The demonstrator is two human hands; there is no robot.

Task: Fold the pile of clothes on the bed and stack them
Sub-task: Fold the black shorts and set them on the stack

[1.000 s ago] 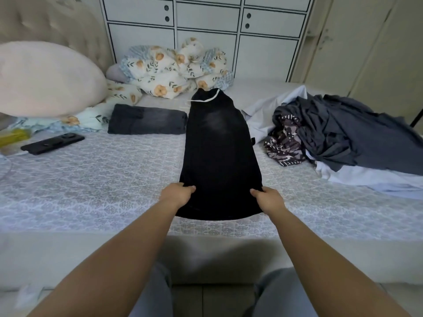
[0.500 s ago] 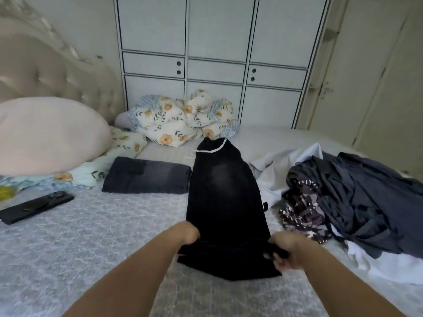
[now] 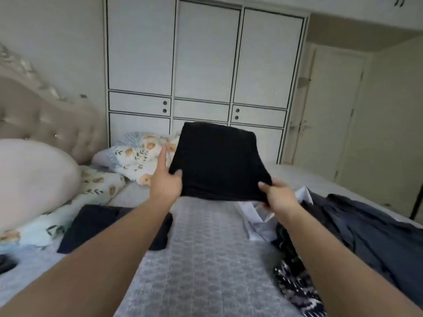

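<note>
Thumbs clamp the near edge of the black garment: left hand pinches the left corner with thumb on top and index finger stretched up along the side, right hand pinches the right corner, fingers curled under. Garment now up in the air above the bed, near edge lifted, far part hanging toward the wardrobe. A second ago it lay flat and full length on the mattress with both hands at its near hem; half a second ago the hem was coming up. Looks like the lengthwise fold-over is under way, halving it. Folded dark garment sits at left beside the floral bedding, likely the stack target. Unfolded pile of grey, white and patterned clothes waits at right, so much remains.
</note>
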